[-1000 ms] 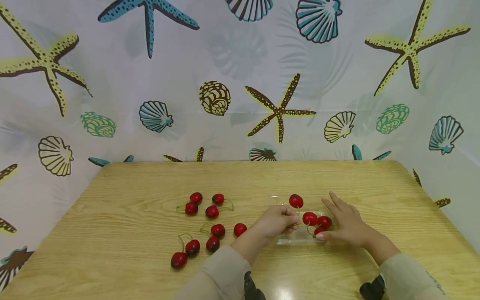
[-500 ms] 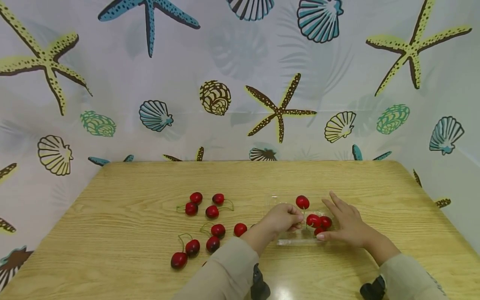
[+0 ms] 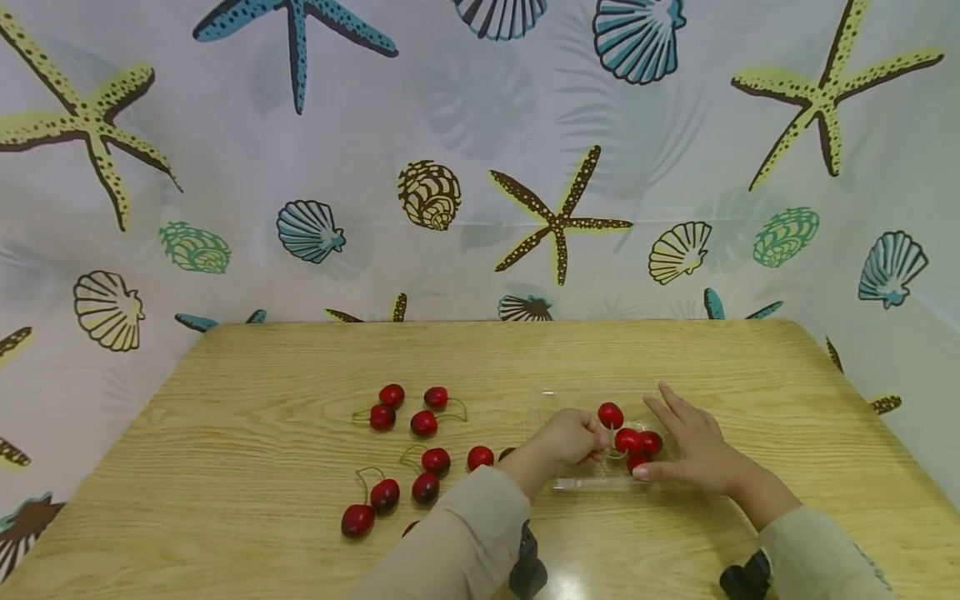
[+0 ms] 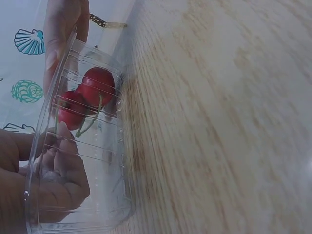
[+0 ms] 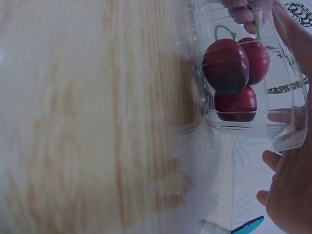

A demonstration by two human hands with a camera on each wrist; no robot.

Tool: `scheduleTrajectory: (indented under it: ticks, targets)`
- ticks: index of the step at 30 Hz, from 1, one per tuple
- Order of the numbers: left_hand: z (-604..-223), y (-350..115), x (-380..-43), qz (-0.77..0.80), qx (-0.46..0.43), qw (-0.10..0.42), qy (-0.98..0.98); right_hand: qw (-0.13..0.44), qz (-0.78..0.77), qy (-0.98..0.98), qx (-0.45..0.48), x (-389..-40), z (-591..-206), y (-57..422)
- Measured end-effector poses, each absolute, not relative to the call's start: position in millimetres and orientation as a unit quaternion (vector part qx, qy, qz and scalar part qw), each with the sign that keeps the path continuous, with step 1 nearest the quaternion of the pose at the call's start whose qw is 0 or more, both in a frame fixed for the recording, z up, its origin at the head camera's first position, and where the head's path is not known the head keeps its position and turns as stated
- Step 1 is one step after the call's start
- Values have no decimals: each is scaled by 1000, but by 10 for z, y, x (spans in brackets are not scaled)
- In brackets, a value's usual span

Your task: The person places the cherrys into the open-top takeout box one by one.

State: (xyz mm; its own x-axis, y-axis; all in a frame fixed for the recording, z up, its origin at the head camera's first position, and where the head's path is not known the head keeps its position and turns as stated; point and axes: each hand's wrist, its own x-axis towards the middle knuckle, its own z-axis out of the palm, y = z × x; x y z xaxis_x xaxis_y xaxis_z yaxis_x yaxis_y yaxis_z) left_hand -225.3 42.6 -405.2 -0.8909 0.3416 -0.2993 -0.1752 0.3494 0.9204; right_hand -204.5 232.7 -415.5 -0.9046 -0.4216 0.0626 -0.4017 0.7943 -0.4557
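A red cherry (image 3: 611,415) is being pinched by its green stem in the fingertips of the left hand (image 3: 572,437) and is being held over a clear plastic tray (image 3: 592,483); whether the fruit is touching the tray cannot be told. The right hand (image 3: 693,450) is being held spread at the tray's right end, with the thumb lying at the near side and the fingers pointing toward the far side. 3 more cherries (image 3: 627,441) are being held in a tight cluster in the tray's right half, just beside that thumb, and are being seen through the tray wall from the right wrist. Left of the tray, 8 loose cherries (image 3: 386,496) are being displayed in 4 pairs on the wooden table (image 3: 225,442), some with stems curling out. Nearer the left hand, 1 single cherry (image 3: 480,458) is being shown whole, while 2 others (image 3: 410,527) are being partly hidden by the left arm. Behind, a white cloth (image 3: 360,133) printed with starfish and seashells is being hung.
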Motion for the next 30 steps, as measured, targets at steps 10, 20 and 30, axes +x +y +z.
scheduleTrajectory:
  ticks: [10, 20, 30]
  targets:
    - [-4059, 471, -2247, 565, 30, 203, 799, 25, -237, 947, -214, -2064, -4157, 2332]
    - [-4066, 507, -2283, 492, 55, 173, 851, 25, -241, 946, -217, -2049, -4140, 2342]
    - [-4039, 526, -2349, 432, 66, 146, 887, 24, -239, 947, -215, -2055, -4145, 2343]
